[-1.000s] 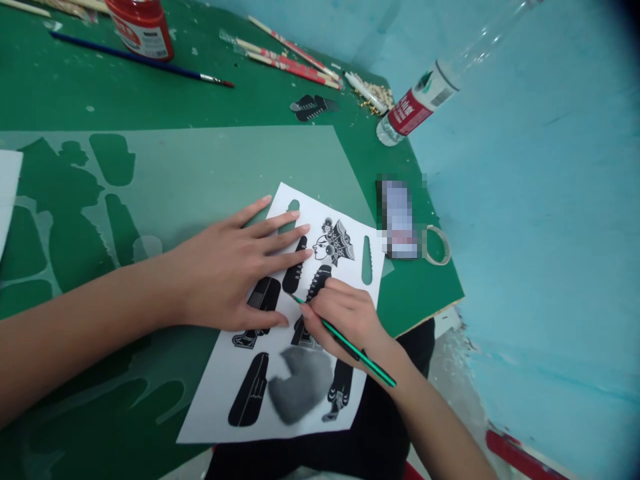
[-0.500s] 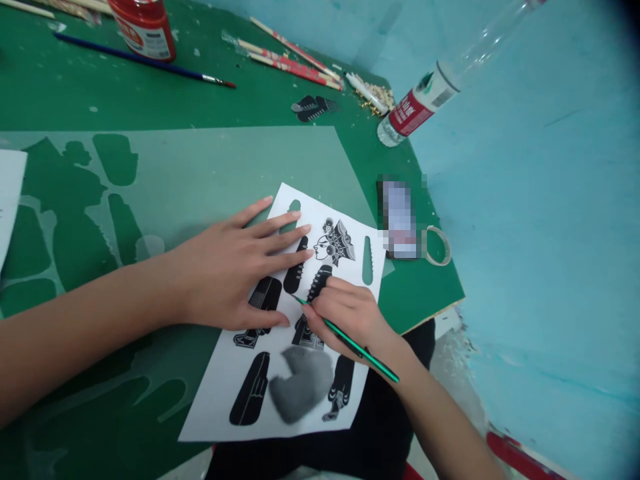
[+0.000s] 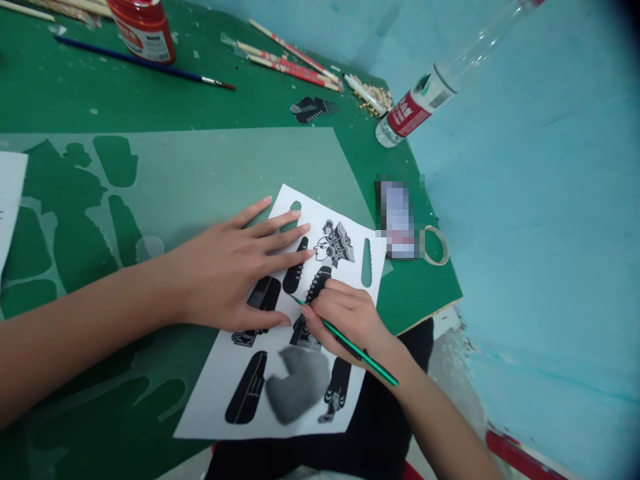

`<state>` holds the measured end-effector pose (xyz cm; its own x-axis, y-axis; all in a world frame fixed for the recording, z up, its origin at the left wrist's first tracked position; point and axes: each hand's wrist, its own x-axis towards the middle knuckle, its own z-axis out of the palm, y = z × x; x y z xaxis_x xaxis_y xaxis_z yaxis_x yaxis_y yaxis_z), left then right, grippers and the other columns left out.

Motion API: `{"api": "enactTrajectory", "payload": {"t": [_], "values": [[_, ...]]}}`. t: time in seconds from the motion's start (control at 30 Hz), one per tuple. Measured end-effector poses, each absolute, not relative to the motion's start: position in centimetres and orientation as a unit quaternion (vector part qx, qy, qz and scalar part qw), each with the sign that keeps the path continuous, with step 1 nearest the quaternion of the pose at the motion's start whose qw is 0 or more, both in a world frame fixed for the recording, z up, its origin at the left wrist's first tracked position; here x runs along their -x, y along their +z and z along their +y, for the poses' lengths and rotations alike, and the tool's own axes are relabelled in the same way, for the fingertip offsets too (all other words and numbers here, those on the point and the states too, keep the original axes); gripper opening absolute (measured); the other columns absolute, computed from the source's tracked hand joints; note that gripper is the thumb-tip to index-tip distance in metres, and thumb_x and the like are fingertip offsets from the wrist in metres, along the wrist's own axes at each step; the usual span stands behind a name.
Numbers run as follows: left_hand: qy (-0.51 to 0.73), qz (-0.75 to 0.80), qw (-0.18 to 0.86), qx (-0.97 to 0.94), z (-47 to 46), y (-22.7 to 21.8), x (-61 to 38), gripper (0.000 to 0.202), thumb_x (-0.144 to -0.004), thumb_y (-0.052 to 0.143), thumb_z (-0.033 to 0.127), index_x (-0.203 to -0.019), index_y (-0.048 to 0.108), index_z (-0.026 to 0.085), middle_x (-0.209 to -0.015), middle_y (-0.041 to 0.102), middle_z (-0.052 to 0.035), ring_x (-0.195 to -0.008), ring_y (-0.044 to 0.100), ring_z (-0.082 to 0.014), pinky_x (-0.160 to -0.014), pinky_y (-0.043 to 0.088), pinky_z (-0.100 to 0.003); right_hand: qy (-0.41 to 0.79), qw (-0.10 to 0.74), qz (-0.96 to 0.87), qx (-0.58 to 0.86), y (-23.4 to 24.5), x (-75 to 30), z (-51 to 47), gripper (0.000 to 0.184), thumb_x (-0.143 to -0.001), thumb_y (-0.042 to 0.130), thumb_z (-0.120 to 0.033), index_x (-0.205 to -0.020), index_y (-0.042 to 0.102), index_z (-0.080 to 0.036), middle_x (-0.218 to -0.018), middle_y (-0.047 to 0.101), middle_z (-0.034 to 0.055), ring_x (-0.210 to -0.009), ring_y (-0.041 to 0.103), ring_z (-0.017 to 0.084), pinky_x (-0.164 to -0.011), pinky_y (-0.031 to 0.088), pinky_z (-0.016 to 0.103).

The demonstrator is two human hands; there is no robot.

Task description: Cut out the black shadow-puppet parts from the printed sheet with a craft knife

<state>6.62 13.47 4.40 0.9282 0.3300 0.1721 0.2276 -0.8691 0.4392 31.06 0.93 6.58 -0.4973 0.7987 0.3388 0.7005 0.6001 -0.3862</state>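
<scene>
A white paper sheet [image 3: 207, 417] printed with black figure parts lies over the table's front edge. My left hand [image 3: 233, 270] rests flat on its upper left part, fingers spread. My right hand [image 3: 353, 317] grips a green craft knife [image 3: 367, 360] like a pen. The knife's thin tip meets the sheet by the lower end of a long black shape [image 3: 293, 277] with a notched edge. A printed head in a headdress [image 3: 343, 243] is above my right hand. Slots cut through the sheet show green. A blurred grey patch covers part of the lower sheet.
A translucent sheet with cut-outs [image 3: 215, 167] covers much of the green table. Beyond it are a red jar [image 3: 143, 33], a paintbrush [image 3: 135, 60], wrapped chopsticks [image 3: 295, 70] and black cut pieces [image 3: 313, 109]. Rightward are a bottle [image 3: 407, 113], a phone [image 3: 397, 220] and a tape roll [image 3: 435, 245].
The lower end of the printed sheet has shifted slightly left. Both hands and the knife tip stay nearly in the same place.
</scene>
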Motion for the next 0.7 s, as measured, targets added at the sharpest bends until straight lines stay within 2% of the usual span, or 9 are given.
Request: {"api": "enactTrajectory", "payload": {"t": [0.1, 0.23, 0.33, 0.5, 0.7], "values": [[0.156, 0.151, 0.216, -0.952, 13.3, 4.3, -6.6, 0.084, -0.105, 0.064, 0.078, -0.168, 0.060, 0.022, -0.187, 0.046, -0.0120, -0.178, 0.032, -0.0373, -0.149, 0.004, -0.060, 0.086, 0.258, -0.839, 0.472, 6.5, -29.9, 0.0, 0.039, -0.111, 0.062, -0.010, -0.077, 0.051, -0.027, -0.066, 0.053, -0.0038, -0.062, 0.046, 0.017, -0.060, 0.043, 0.031], [0.164, 0.123, 0.203, -0.957, 13.2, 4.1, -6.5, 0.081, -0.105, 0.064, 0.074, -0.166, 0.062, 0.021, -0.181, 0.055, -0.0161, -0.177, 0.034, -0.0401, -0.148, 0.005, -0.065, 0.063, 0.278, -0.802, 0.524, 5.9, -28.0, -1.5, 0.039, -0.112, 0.060, -0.009, -0.079, 0.050, -0.027, -0.066, 0.054, -0.0026, -0.063, 0.046, 0.018, -0.061, 0.043, 0.032], [0.156, 0.121, 0.197, -0.960, 13.3, 4.1, -6.5, 0.075, -0.106, 0.066, 0.073, -0.162, 0.068, 0.023, -0.181, 0.056, -0.0141, -0.178, 0.033, -0.0394, -0.148, 0.005, -0.064, 0.059, 0.285, -0.789, 0.542, 5.8, -27.5, -1.9, 0.039, -0.113, 0.058, -0.010, -0.079, 0.050, -0.027, -0.065, 0.052, -0.0026, -0.063, 0.045, 0.017, -0.060, 0.042, 0.032], [0.118, 0.116, 0.205, -0.965, 13.5, 4.3, -6.6, 0.080, -0.102, 0.070, 0.077, -0.165, 0.066, 0.027, -0.184, 0.052, -0.0110, -0.177, 0.033, -0.0419, -0.147, 0.007, -0.066, 0.096, 0.250, -0.829, 0.491, 6.9, -29.7, -0.3, 0.040, -0.115, 0.060, -0.014, -0.078, 0.051, -0.026, -0.066, 0.053, -0.0037, -0.065, 0.046, 0.016, -0.062, 0.043, 0.031], [0.113, 0.123, 0.198, -0.966, 13.5, 4.2, -6.6, 0.085, -0.101, 0.069, 0.081, -0.166, 0.066, 0.026, -0.184, 0.050, -0.0115, -0.177, 0.033, -0.0414, -0.148, 0.004, -0.063, 0.162, 0.215, -0.865, 0.424, 7.3, -32.0, 1.9, 0.042, -0.117, 0.059, -0.014, -0.077, 0.051, -0.026, -0.067, 0.055, -0.0047, -0.064, 0.048, 0.016, -0.063, 0.044, 0.031]]}}
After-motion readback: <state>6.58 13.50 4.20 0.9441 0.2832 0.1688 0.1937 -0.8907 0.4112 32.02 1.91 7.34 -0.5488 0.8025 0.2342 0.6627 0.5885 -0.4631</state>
